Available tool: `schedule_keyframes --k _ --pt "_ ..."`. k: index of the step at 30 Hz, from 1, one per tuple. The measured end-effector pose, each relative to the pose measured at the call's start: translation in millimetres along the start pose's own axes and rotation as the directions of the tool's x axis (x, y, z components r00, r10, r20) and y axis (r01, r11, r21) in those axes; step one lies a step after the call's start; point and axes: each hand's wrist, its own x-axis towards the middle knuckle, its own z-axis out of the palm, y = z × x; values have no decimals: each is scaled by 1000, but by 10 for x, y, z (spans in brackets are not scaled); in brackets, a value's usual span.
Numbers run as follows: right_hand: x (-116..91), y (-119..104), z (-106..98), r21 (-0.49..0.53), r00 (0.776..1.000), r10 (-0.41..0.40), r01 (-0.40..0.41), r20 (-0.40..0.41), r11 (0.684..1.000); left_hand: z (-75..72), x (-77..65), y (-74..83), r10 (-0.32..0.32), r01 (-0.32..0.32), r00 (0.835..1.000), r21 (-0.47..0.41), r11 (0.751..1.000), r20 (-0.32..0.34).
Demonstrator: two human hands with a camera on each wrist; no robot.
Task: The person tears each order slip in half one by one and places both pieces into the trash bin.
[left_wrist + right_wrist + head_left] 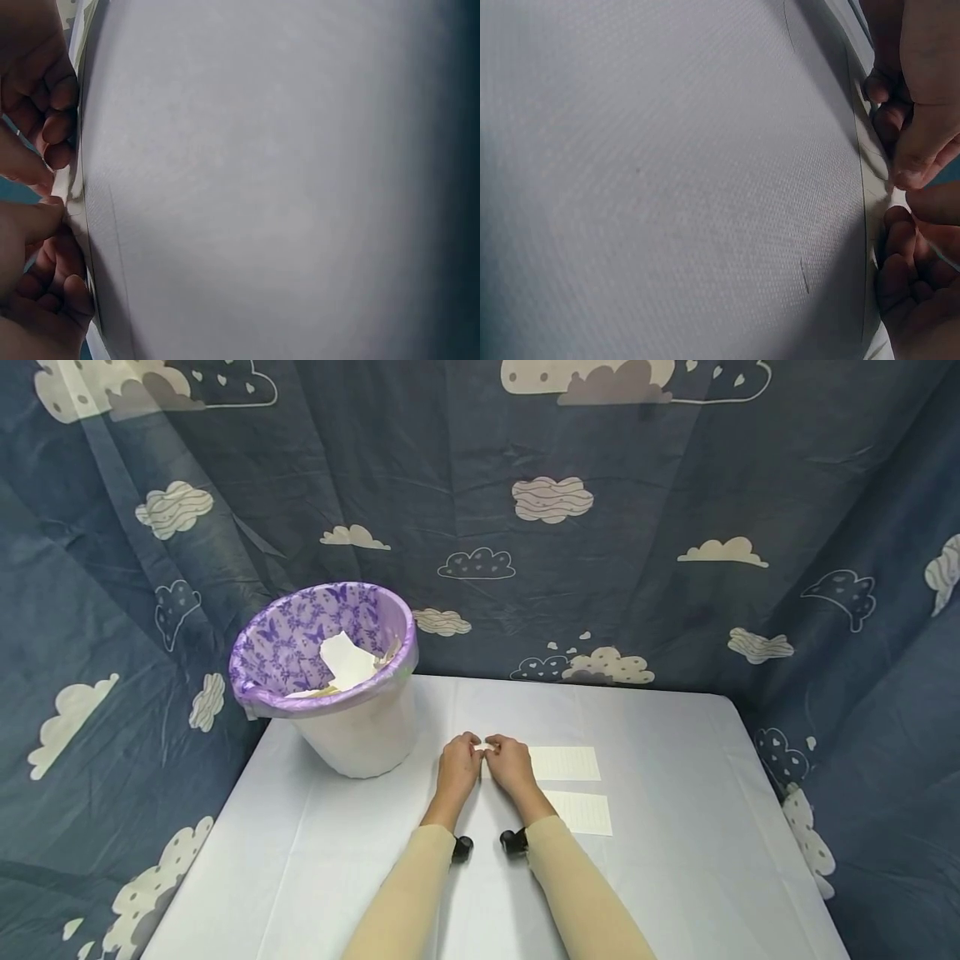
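paper strip (566, 764), long axis l-r, l end at fingers (901, 238)

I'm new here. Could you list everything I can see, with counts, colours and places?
Bin: one, white, left on the table
Liner: one, purple patterned, in the bin and over its rim
Scraps: several, mostly white, inside the liner
Paper strips: two, cream, mid-table, one nearer the person
Table: one, white, below everything
Curtain: dark blue with pale clouds, behind and beside
Wrist cameras: two, black, one per wrist
Sleeves: two, beige, on the forearms
Hands: two, bare, pinching the farther strip's left end
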Motion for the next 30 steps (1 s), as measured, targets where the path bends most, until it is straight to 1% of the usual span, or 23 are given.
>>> schedule_keyframes --k 3,9,12,14,17,21,24,27,30 --pt "-7 14 -3 8 1000 -15 15 -2 1000 5 -3 -2 -1 1 1000 -21 1000 -18" --pt "-25 42 -7 16 999 -36 36 -20 999 20 -6 -8 -24 23 999 -51 998 -26" --pt "-34 49 -21 24 998 -46 47 -32 999 18 -4 4 -13 11 999 -59 998 -30" --pt "-40 41 -44 29 997 -58 59 -46 998 3 -2 26 7 -9 999 -57 998 -37" --pt "-51 9 -98 22 992 -101 104 -81 994 -45 0 89 47 -50 997 -51 997 -59" --pt "-94 -57 -211 2 978 -166 168 -128 986 -140 -22 210 117 -122 989 -47 991 -94" --pt "-171 -89 -314 -11 970 -194 194 -149 981 -209 -79 304 167 -173 982 -54 983 -92" --pt "-283 -104 -422 -21 961 -215 214 -172 977 -264 -158 388 206 -211 976 -71 975 -75" --pt "-401 -109 -517 -42 944 -256 253 -210 967 -308 -238 466 244 -251 966 -92 964 -79"
